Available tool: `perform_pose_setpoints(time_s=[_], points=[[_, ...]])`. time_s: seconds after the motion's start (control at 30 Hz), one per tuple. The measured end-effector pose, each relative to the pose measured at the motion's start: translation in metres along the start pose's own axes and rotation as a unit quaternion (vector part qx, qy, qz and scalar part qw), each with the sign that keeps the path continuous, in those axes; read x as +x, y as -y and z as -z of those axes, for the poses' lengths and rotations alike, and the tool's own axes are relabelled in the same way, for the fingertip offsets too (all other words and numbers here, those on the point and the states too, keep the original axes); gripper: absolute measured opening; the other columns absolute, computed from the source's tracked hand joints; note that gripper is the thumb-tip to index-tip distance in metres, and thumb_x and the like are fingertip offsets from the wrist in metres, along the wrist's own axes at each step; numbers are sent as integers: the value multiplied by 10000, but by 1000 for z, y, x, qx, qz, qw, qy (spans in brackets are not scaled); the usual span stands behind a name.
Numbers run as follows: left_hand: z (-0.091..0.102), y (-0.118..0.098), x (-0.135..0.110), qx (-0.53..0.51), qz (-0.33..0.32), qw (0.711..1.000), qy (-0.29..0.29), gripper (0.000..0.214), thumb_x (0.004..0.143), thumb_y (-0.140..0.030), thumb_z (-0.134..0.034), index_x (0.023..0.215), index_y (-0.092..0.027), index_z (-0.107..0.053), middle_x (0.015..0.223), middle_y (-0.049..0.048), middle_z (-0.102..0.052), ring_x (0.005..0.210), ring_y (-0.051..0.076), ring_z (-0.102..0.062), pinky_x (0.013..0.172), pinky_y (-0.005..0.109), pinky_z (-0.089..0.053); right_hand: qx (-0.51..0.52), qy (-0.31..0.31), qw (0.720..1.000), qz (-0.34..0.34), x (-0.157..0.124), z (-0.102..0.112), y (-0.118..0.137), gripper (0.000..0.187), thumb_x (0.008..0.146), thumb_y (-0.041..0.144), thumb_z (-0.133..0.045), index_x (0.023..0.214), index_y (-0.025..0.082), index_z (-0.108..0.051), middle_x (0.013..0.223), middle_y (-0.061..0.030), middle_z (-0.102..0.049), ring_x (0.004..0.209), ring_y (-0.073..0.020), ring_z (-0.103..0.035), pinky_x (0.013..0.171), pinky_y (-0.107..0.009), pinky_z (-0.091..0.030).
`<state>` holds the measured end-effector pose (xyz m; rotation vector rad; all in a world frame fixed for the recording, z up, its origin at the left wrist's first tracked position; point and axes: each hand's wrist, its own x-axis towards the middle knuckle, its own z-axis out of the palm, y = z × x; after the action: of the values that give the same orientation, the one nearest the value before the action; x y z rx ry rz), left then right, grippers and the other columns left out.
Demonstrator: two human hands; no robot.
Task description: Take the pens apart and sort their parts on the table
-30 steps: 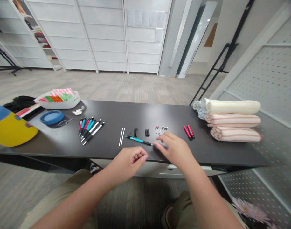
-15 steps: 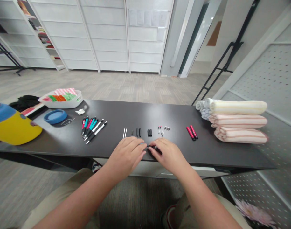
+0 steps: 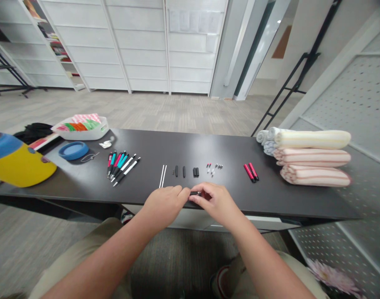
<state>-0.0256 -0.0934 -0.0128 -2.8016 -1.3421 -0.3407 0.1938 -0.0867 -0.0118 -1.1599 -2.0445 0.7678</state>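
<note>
My left hand (image 3: 166, 202) and my right hand (image 3: 213, 202) meet at the near edge of the black table (image 3: 84, 185), both closed around a pen (image 3: 195, 193) of which only a short dark piece shows between the fingers. Just beyond the hands lie two thin white refills (image 3: 163, 176), small black pen parts (image 3: 186, 171), tiny springs and tips (image 3: 213, 167) and two red pen barrels (image 3: 251, 171). A row of several finished pens (image 3: 123, 163) lies further left.
Folded striped towels (image 3: 312, 155) are stacked at the table's right end. At the left are a white tray of coloured items (image 3: 80, 126), a blue round lid (image 3: 73, 150) and a yellow and blue object (image 3: 17, 164). White shelving lines the far wall.
The teal pen that lay on the table has been picked up. Both hands came together over it near the table edge and now hold it between them.
</note>
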Motion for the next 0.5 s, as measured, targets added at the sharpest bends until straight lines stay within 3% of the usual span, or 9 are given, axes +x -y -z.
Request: perform_pose_setpoints(time_s=[0.23,0.5], points=[[7,-11,1,27,26,999,24,217,1046,-264,-420,993,-195,-619,777,84,-692,688,220,-661,565,286,-323,78,8,996,-49,-2,5,-1,228,916,428,-727,982,216,-776,663,30,-616,596,-125,-497,568,-235,-379],[16,-16,2,26,37,999,27,316,1068,-333,-379,948,-177,-625,735,108,-694,647,265,-672,541,296,-255,95,19,994,-54,-2,6,1,236,909,429,-735,995,214,-779,664,40,-601,596,-115,-475,569,-229,-364]])
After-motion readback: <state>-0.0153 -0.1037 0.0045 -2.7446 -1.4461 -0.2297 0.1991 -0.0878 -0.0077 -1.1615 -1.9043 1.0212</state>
